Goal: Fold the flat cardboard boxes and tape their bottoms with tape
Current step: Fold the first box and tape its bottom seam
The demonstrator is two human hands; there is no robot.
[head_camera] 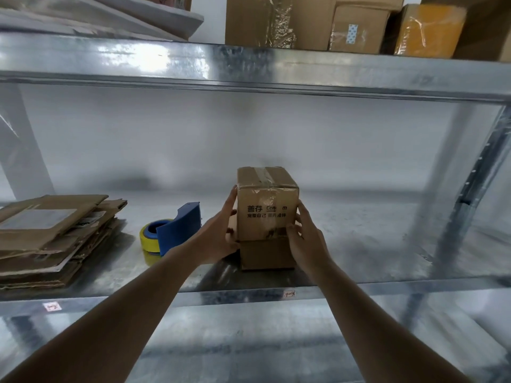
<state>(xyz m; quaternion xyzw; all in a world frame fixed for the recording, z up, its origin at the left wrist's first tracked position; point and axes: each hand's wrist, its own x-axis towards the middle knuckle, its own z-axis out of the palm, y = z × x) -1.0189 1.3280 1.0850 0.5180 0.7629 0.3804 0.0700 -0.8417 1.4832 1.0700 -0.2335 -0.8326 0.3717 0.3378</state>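
Note:
A small folded cardboard box (266,205) stands upright on the metal shelf (359,244), with clear tape across its top face and black printing on its front. Its lower flaps hang down to the shelf. My left hand (218,233) presses against the box's left side and my right hand (304,236) against its right side, so both hold it. A blue tape dispenser with a yellow tape roll (171,230) lies on the shelf just left of my left hand. A stack of flat cardboard boxes (55,236) lies at the far left of the shelf.
An upper shelf beam (249,67) runs across above, carrying closed boxes (304,20) and a yellow wrapped parcel (428,29). A shelf upright (470,189) stands at the right. A lower shelf (249,341) lies below my forearms.

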